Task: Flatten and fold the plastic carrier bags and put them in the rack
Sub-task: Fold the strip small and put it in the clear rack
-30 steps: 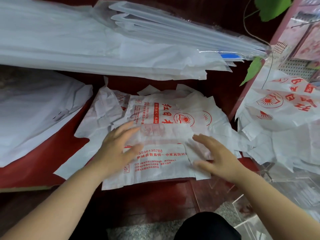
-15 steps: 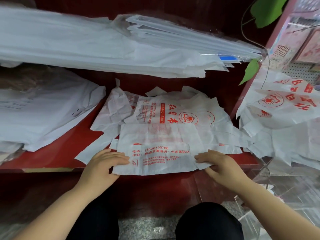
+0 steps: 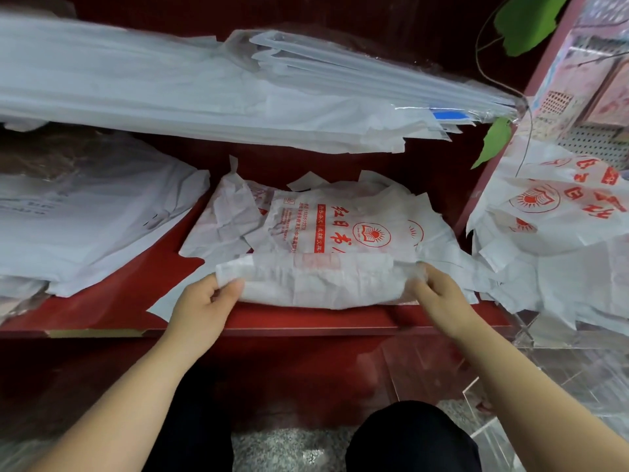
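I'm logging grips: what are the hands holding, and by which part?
The folded carrier bag: the left hand pinches its left end, the right hand holds its right end.

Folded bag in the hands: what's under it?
The folded bag is held over the near edge of a pile of white carrier bags with red print on the red shelf. What lies directly beneath it is covered.

the folded bag (image 3: 320, 284) hides the bottom of the red letters on the bag pile (image 3: 360, 212) under it. the fingertips of the right hand (image 3: 442, 298) are blurry and partly hidden at the bag's edge. the white stack (image 3: 85, 226) runs off the left side.
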Demonstrator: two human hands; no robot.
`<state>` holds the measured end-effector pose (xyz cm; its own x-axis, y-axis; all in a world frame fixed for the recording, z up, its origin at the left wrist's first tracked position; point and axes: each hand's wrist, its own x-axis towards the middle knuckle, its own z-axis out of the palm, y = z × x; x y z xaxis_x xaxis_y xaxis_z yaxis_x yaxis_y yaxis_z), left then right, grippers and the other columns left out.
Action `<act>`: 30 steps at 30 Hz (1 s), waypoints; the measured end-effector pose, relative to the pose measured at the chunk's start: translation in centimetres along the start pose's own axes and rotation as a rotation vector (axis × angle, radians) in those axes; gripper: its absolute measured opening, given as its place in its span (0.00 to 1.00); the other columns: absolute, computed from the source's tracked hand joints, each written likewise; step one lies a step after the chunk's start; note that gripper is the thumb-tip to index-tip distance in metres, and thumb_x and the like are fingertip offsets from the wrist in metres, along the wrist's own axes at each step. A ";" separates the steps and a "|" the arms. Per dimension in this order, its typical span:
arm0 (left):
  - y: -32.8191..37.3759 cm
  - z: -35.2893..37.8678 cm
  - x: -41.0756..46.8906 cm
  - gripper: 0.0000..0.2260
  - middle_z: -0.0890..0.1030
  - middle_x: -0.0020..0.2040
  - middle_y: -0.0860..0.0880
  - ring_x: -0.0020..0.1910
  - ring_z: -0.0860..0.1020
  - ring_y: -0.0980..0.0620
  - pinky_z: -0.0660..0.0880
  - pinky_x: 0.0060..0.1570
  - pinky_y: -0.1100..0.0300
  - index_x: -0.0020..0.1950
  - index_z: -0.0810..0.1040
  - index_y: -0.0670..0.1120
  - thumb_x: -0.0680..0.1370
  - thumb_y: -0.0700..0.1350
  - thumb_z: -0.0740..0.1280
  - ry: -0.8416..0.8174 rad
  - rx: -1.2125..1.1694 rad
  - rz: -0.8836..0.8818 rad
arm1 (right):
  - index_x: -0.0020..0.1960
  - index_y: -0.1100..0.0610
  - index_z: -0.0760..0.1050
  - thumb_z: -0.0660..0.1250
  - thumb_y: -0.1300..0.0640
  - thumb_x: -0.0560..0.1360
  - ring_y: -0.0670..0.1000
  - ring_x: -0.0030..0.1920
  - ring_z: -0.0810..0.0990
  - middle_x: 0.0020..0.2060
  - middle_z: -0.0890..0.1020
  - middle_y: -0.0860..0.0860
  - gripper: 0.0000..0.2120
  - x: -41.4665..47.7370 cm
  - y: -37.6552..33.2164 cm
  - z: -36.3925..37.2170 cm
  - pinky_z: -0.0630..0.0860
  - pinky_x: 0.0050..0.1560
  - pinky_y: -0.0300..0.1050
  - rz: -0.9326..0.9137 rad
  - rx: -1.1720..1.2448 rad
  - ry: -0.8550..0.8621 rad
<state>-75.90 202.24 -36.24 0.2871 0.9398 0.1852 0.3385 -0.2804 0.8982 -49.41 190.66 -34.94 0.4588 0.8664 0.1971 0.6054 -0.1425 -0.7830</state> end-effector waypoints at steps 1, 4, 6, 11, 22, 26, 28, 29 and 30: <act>0.0 0.4 0.4 0.05 0.75 0.38 0.57 0.39 0.72 0.62 0.66 0.37 0.74 0.47 0.75 0.48 0.79 0.42 0.61 0.016 0.012 -0.016 | 0.31 0.56 0.60 0.56 0.68 0.76 0.46 0.31 0.63 0.28 0.64 0.48 0.16 0.7 -0.2 0.3 0.62 0.31 0.35 0.025 -0.021 0.015; -0.4 1.1 1.6 0.08 0.75 0.37 0.52 0.39 0.72 0.54 0.66 0.38 0.66 0.46 0.75 0.44 0.79 0.44 0.59 0.059 0.096 -0.065 | 0.33 0.58 0.60 0.56 0.62 0.77 0.50 0.33 0.63 0.29 0.64 0.50 0.14 2.5 -0.3 1.5 0.60 0.34 0.45 0.104 -0.117 0.007; -0.7 1.5 2.4 0.11 0.77 0.39 0.46 0.40 0.73 0.49 0.67 0.39 0.57 0.45 0.76 0.41 0.80 0.46 0.58 0.078 0.180 -0.075 | 0.31 0.58 0.58 0.57 0.60 0.77 0.50 0.31 0.61 0.28 0.63 0.51 0.17 3.3 -0.2 2.2 0.58 0.32 0.46 0.174 -0.168 0.004; -0.5 2.3 4.2 0.20 0.68 0.30 0.47 0.36 0.68 0.45 0.61 0.36 0.55 0.30 0.62 0.42 0.81 0.48 0.55 0.078 0.444 -0.089 | 0.29 0.58 0.58 0.58 0.57 0.76 0.51 0.29 0.62 0.26 0.63 0.52 0.19 4.9 -0.5 3.6 0.56 0.28 0.43 0.303 -0.365 0.025; 0.0 2.8 7.5 0.24 0.79 0.45 0.46 0.39 0.69 0.49 0.63 0.42 0.58 0.52 0.76 0.43 0.81 0.56 0.45 -0.137 0.998 -0.191 | 0.45 0.58 0.71 0.49 0.47 0.80 0.56 0.43 0.74 0.43 0.77 0.55 0.18 7.2 -0.6 4.0 0.65 0.42 0.41 0.359 -0.847 -0.038; 0.5 2.1 7.9 0.25 0.73 0.34 0.51 0.38 0.71 0.50 0.61 0.47 0.57 0.52 0.77 0.46 0.80 0.59 0.45 -0.086 1.085 -0.142 | 0.53 0.60 0.72 0.46 0.46 0.80 0.56 0.50 0.78 0.49 0.79 0.54 0.22 7.5 -0.8 4.3 0.66 0.41 0.41 0.294 -1.021 -0.052; -0.2 1.7 7.4 0.22 0.79 0.46 0.47 0.48 0.75 0.47 0.61 0.53 0.53 0.59 0.74 0.46 0.79 0.59 0.51 0.061 1.000 -0.063 | 0.53 0.60 0.73 0.46 0.46 0.81 0.55 0.50 0.78 0.48 0.79 0.54 0.23 7.7 -0.8 4.5 0.66 0.40 0.41 0.294 -1.052 -0.060; -0.6 1.8 7.0 0.22 0.79 0.54 0.44 0.54 0.76 0.44 0.61 0.58 0.50 0.63 0.72 0.44 0.78 0.58 0.55 0.149 0.901 0.040 | 0.53 0.60 0.73 0.45 0.46 0.81 0.55 0.49 0.79 0.48 0.79 0.54 0.23 7.7 -0.8 4.6 0.67 0.40 0.41 0.299 -1.053 -0.058; -0.8 2.0 6.6 0.24 0.77 0.60 0.42 0.60 0.74 0.42 0.60 0.62 0.47 0.66 0.71 0.43 0.78 0.58 0.55 0.174 0.813 0.176 | 0.52 0.60 0.73 0.45 0.46 0.81 0.55 0.49 0.79 0.47 0.79 0.54 0.23 7.8 -0.7 4.8 0.67 0.40 0.41 0.302 -1.048 -0.051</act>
<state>-72.52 208.27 -36.57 0.2765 0.8672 0.4142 0.8596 -0.4159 0.2970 -49.37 199.79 -35.63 0.6686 0.7426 0.0380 0.7368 -0.6686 0.1011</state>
